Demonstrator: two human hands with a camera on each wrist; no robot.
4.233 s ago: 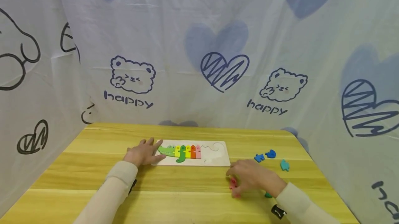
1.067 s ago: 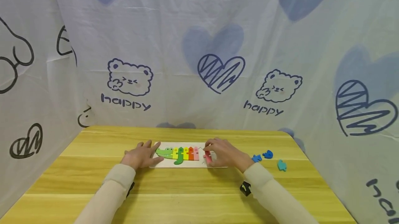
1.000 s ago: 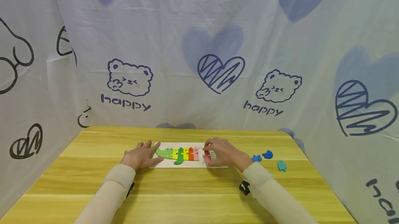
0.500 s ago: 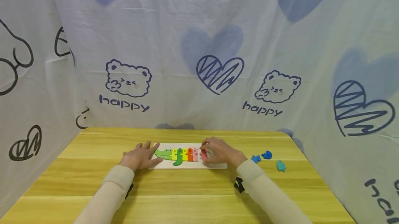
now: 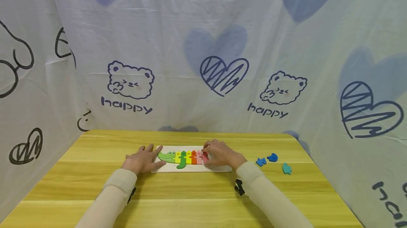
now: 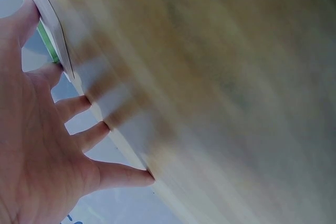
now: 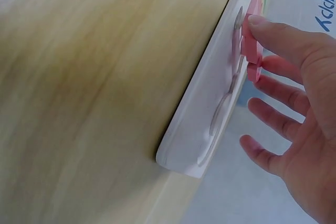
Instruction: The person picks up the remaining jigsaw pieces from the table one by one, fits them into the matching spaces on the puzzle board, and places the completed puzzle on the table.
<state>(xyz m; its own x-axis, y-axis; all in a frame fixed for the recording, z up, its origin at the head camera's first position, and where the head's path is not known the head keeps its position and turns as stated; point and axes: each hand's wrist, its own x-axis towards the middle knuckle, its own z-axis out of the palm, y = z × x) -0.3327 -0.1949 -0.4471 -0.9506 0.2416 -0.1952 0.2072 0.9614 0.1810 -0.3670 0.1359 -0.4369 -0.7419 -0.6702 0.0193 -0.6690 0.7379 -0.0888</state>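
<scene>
On the table lies a white puzzle board [image 5: 190,169] with a crocodile partly filled in: a green head piece [image 5: 166,156], then yellow, green, yellow, orange-red and light pink pieces. My left hand [image 5: 141,160] is spread at the board's left end, thumb and index finger touching it, the other fingertips on the tabletop in the left wrist view. My right hand [image 5: 220,154] pinches a darker pink puzzle piece [image 7: 250,43] between thumb and fingers, right beside the light pink one. Its other fingers are apart, holding nothing. The outlined tail recess [image 7: 218,111] shows bare in the right wrist view.
Two blue puzzle pieces, one jagged [image 5: 261,161] and one rounded [image 5: 272,157], lie right of the board. Beyond them is a teal piece [image 5: 287,168]. A printed white curtain [image 5: 178,44] encloses the wooden table [image 5: 184,199] at the back and sides.
My right hand has picked up the darker pink piece from the table right of the board, carried it over, then slid it leftward to the light pink piece. The left hand keeps its place.
</scene>
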